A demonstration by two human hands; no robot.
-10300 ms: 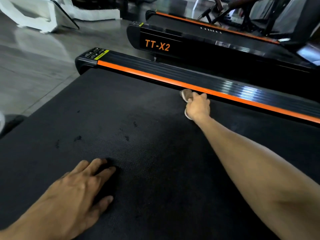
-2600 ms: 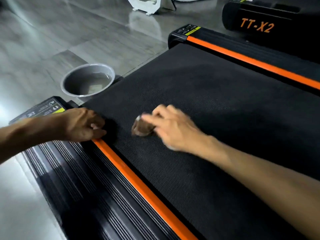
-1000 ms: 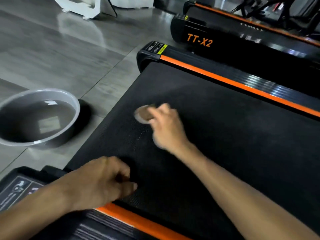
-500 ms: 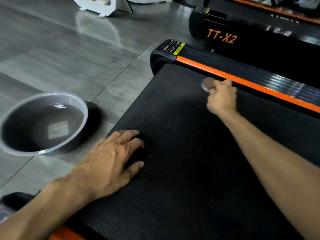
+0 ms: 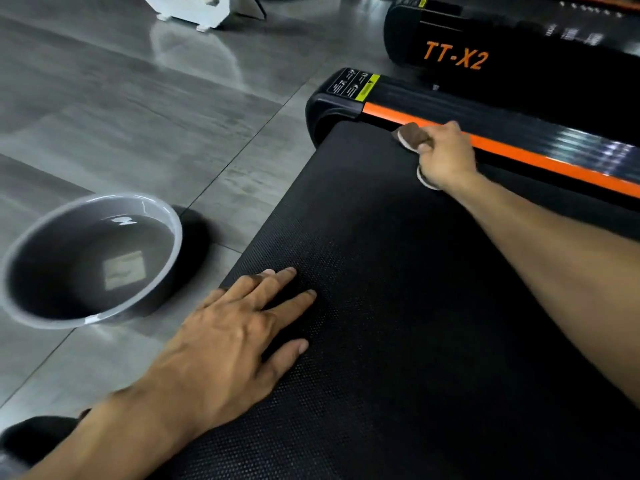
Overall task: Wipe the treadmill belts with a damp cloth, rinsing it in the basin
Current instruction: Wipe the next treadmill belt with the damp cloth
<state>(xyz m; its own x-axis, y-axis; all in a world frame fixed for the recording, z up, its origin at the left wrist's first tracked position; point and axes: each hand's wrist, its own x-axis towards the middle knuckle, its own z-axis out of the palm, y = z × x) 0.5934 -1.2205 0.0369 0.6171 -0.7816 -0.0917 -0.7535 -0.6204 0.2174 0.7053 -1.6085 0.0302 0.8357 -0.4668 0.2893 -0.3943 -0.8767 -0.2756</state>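
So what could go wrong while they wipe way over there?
The left hand leans flat on the belt right at its edge, so it might slip off toward the floor. The basin of water sits close beside that hand and elbow, so a bump could spill it. The right hand grips the cloth against the orange strip, so the wipe may miss the belt.

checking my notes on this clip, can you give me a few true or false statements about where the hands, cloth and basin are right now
1. The right hand grips the cloth at the belt's far edge, beside the orange stripe. True.
2. The left hand dips into the basin. False: it rests flat on the treadmill belt, fingers straight.
3. The basin stands on the floor, to the left of the belt. True.
4. The basin is dry. False: it holds water.
5. Orange lettering TT-X2 marks the neighbouring treadmill. True.
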